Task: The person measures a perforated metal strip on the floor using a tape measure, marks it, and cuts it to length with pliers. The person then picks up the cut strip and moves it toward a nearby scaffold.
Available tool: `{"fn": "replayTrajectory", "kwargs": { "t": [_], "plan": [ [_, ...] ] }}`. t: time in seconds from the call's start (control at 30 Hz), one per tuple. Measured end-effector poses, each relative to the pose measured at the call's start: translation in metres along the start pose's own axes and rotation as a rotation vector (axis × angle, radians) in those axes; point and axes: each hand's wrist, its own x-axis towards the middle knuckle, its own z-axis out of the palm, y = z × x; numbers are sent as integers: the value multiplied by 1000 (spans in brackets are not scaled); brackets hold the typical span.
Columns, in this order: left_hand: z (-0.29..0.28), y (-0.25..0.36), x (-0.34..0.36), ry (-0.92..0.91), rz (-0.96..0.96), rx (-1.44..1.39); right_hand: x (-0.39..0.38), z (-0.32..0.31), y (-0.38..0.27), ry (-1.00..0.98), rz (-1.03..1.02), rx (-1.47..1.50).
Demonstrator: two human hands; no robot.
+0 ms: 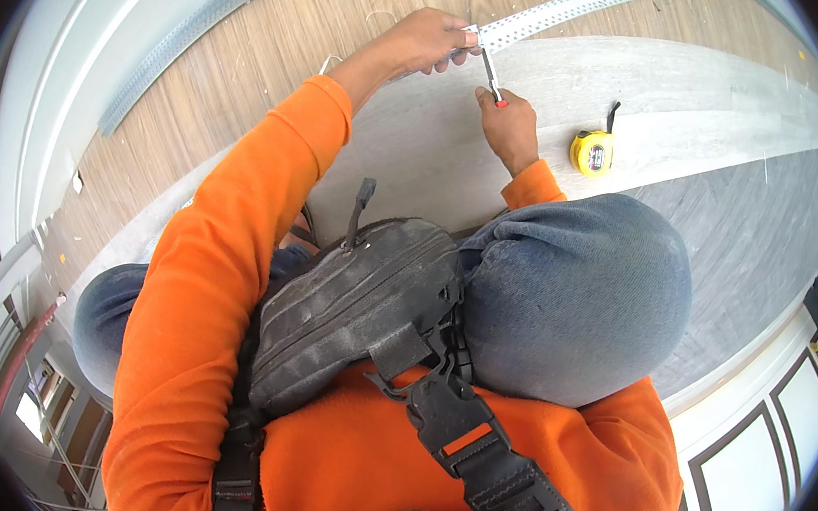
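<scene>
Up ahead, my left hand [435,41] is closed on the near end of a white perforated strip [553,17], which runs off to the upper right. My right hand [509,124], a little below and to the right, grips a slim metal hand tool [491,73] with a red part at its lower end. The tool's upper end meets the strip beside my left fingertips. Its exact kind does not show clearly. To the right of my right hand lies a yellow and black tape measure [592,153] with a black wrist strap.
Pale grey planks [408,150] lie over a brown wood-look floor [352,6]. A grey perforated metal strip [170,59] curves along the left by a white frame. My bent knee [579,293] and a black bag [357,309] are close below. White panelled doors [747,474] stand lower right.
</scene>
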Motion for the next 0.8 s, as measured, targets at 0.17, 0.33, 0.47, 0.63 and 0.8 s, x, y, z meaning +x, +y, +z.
{"fn": "replayTrajectory", "kwargs": {
  "t": [0.17,0.33,0.47,0.63,0.8],
  "plan": [
    [2,0,0,15,-3,-6,4,-7,-1,-189,82,139],
    [0,5,-2,-18,11,57,8,-10,5,-267,37,224],
    [-3,5,-4,-13,18,65,9,-7,6,-204,-10,248],
    [2,-2,0,-22,19,122,18,-12,1,-124,-96,105],
    [2,-3,-3,-48,20,84,16,-20,-10,-204,-91,153]
  ]
}}
